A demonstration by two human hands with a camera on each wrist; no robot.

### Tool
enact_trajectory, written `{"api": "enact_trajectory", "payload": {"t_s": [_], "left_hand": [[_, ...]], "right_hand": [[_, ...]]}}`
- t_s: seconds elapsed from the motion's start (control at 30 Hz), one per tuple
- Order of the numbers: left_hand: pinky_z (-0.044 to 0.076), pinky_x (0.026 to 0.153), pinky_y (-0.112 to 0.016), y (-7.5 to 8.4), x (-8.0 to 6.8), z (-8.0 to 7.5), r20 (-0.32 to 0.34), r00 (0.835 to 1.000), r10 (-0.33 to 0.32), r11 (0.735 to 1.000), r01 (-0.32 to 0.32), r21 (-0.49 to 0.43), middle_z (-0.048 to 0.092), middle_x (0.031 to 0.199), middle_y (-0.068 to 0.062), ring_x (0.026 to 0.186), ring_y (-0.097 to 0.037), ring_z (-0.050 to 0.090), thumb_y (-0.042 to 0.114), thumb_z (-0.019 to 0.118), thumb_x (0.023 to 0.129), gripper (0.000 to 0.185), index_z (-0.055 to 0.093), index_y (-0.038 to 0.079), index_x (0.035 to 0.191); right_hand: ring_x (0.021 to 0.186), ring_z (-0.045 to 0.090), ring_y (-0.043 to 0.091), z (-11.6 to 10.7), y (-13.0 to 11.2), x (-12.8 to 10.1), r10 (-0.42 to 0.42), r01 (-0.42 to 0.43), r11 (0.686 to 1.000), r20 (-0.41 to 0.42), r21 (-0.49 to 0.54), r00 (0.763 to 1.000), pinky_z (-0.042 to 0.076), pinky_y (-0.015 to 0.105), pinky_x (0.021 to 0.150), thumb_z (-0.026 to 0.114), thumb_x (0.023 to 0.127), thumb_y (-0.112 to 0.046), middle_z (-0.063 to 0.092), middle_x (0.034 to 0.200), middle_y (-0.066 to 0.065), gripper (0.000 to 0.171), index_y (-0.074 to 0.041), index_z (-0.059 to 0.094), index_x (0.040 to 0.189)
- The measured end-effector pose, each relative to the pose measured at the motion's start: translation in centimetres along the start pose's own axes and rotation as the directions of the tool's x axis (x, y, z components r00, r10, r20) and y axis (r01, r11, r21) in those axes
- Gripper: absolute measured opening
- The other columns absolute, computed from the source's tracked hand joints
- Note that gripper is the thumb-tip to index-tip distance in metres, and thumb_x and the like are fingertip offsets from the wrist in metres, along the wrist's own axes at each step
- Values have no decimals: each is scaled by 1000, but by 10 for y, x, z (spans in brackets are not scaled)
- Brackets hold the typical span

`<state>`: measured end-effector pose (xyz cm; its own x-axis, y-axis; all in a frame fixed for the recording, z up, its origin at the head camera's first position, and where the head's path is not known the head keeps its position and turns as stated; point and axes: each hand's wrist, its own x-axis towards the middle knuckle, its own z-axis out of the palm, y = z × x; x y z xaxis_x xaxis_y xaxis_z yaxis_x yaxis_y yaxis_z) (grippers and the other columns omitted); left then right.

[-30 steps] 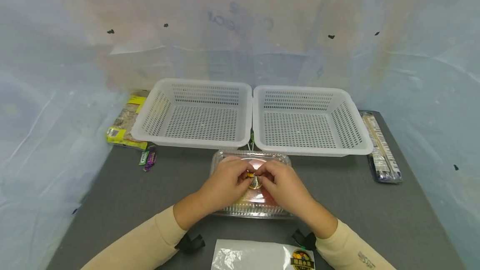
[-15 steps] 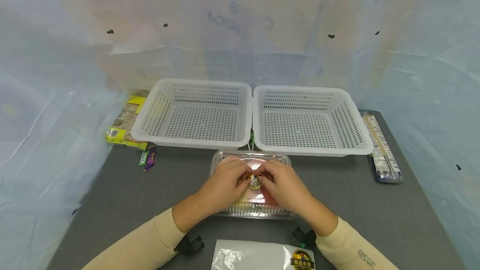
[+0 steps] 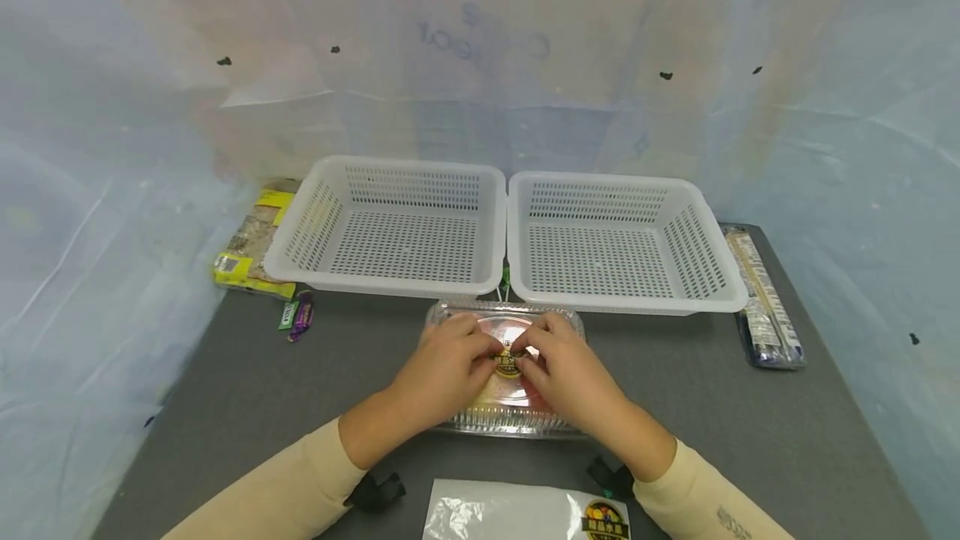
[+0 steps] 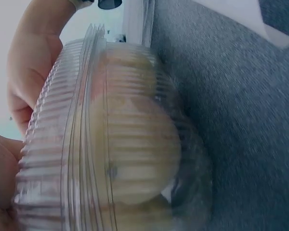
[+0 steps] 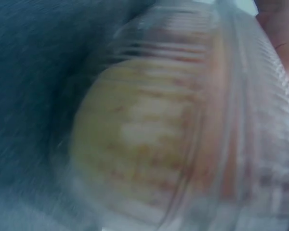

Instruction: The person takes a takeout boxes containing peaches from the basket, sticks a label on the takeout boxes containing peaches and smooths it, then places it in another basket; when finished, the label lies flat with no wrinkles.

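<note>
A clear plastic fruit box (image 3: 517, 419) with a ridged rim stands on the grey table in the head view. Pale, reddish round fruit (image 4: 135, 149) shows through its wall in the left wrist view. Over the middle of the lid is a round black-and-gold sticker (image 3: 507, 365). My left hand (image 3: 450, 361) pinches the sticker's left edge with thumb and index finger. From the other side, my right hand (image 3: 570, 365) pinches the right edge, its fingers curled. The fingertips hide both edges of the sticker. In the right wrist view the box wall and a yellowish fruit (image 5: 135, 134) look blurred.
Two white perforated baskets (image 3: 390, 286) (image 3: 622, 304) stand side by side behind the box. A yellow-edged bag (image 3: 251, 248) and small wrapped candies (image 3: 302, 317) lie left. On the right is a long package (image 3: 765, 307). A white sheet with another round sticker (image 3: 510, 511) lies in front.
The sticker has gone from creased and glinting between the fingers to flatter, its lettering readable on the lid. The left hand has shifted slightly left; the box stays in place.
</note>
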<state>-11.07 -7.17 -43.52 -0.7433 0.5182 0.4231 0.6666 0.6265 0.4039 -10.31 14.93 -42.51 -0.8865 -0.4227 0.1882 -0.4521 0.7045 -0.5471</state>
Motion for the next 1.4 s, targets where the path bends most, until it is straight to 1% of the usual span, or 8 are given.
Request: {"api": "enact_trajectory", "payload": {"t_s": [0.17,0.3,0.43,0.57,0.8,1.13,1.23,1.4], "left_hand": [[53,92,-52,-5,-4,-3,8,997,72,995,-72,72,69,108,-5,103,-27,64,9,86,90,16,86,10,107],[51,104,-57,-8,-10,-6,40,990,134,985,-138,105,72,127,-10,121,-32,62,12,83,95,21,84,6,115],[51,106,-58,-11,-18,-10,104,975,195,972,-206,116,71,140,-6,132,-32,60,17,78,102,28,81,7,128],[52,103,-57,-15,-25,-15,194,954,229,958,-256,130,66,149,-1,134,-30,60,29,72,108,37,75,13,141],[46,106,-60,-19,-32,-19,282,932,230,960,-265,92,55,162,-2,147,-32,50,49,56,113,53,64,16,155],[38,116,-60,-30,-42,-17,383,888,254,942,-317,110,29,177,1,160,-30,29,77,53,101,88,42,23,170],[38,116,-59,-31,-43,-17,381,885,267,936,-333,118,27,178,1,160,-30,28,77,59,99,92,41,23,171],[39,115,-58,-29,-43,-17,387,882,270,926,-348,145,29,177,0,160,-31,28,71,77,91,99,42,23,170]], "right_hand": [[108,66,27,0,10,-6,-208,196,969,-67,-152,976,57,44,92,85,93,-1,70,123,8,15,-8,81,105],[109,67,27,-3,19,-11,-400,377,892,-50,-249,915,58,40,92,88,90,-4,77,125,5,24,-6,83,113],[112,67,27,-8,24,-15,-490,472,831,15,-294,872,58,40,93,89,91,-10,77,130,4,32,-5,82,123],[124,65,30,-13,24,-20,-471,474,819,93,-323,877,58,48,96,88,94,-16,73,138,2,39,-9,80,132],[136,59,28,-19,24,-25,-422,454,821,167,-346,891,58,50,89,86,96,-20,66,150,0,49,-12,74,143],[152,44,27,-28,26,-33,-311,385,874,266,-296,912,52,52,98,60,112,-51,54,162,-4,55,-18,64,155],[154,41,29,-29,26,-34,-297,379,882,292,-281,909,50,53,100,57,106,-68,50,165,-3,73,-17,60,159],[158,33,30,-26,30,-39,-295,377,892,311,-249,904,46,54,105,75,90,-76,42,171,0,102,-14,49,166]]}}
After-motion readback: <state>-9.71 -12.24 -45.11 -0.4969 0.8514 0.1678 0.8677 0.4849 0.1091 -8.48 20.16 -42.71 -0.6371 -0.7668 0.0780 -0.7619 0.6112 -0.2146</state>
